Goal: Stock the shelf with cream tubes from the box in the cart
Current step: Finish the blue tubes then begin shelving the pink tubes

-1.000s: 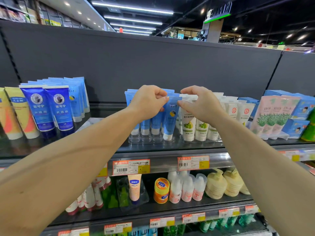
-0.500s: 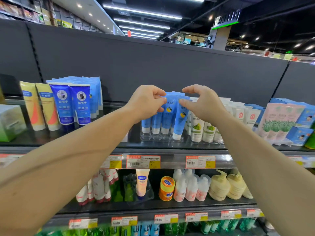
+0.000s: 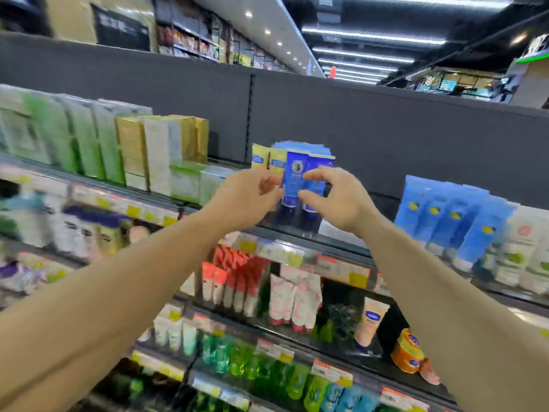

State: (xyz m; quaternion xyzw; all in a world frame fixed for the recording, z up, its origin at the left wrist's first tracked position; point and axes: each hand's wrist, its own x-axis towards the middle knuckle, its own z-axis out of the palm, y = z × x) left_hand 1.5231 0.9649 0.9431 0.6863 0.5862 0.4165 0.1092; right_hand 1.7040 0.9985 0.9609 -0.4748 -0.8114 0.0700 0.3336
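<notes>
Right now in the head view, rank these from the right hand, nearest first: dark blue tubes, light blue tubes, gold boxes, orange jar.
1. dark blue tubes, just behind the right hand
2. light blue tubes, to its right
3. gold boxes, far left
4. orange jar, lower shelf, right

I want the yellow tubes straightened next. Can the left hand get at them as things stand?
Probably yes: the left hand hangs just in front of the yellow tubes, holding nothing, and nothing stands between.
</notes>
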